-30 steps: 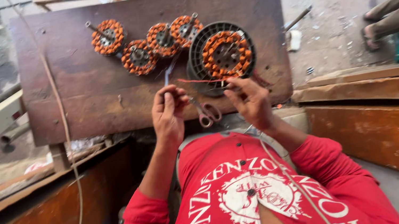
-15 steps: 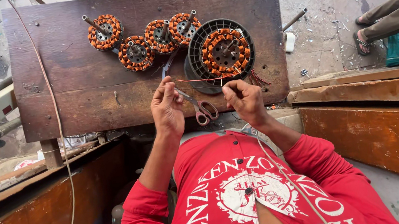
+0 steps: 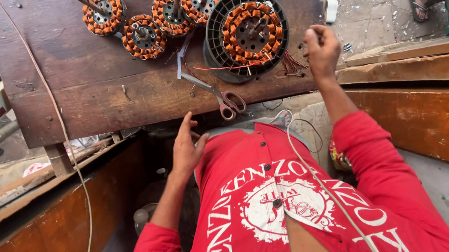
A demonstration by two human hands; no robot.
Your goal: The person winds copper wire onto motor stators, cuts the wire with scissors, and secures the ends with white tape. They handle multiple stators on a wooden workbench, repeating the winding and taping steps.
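Dark wooden tabletop (image 3: 80, 101) fills the upper middle of the frame. Four loose copper-wound stators (image 3: 144, 36) lie along its upper left, and a fifth winding sits in a black round housing (image 3: 245, 32) right of them. Scissors (image 3: 212, 88) lie open at centre, near the table's front edge. Your left hand (image 3: 187, 149) hangs below that edge, fingers spread, holding nothing. Your right hand (image 3: 322, 50), right of the housing, is closed in a fist; whether it pinches a wire, you cannot tell.
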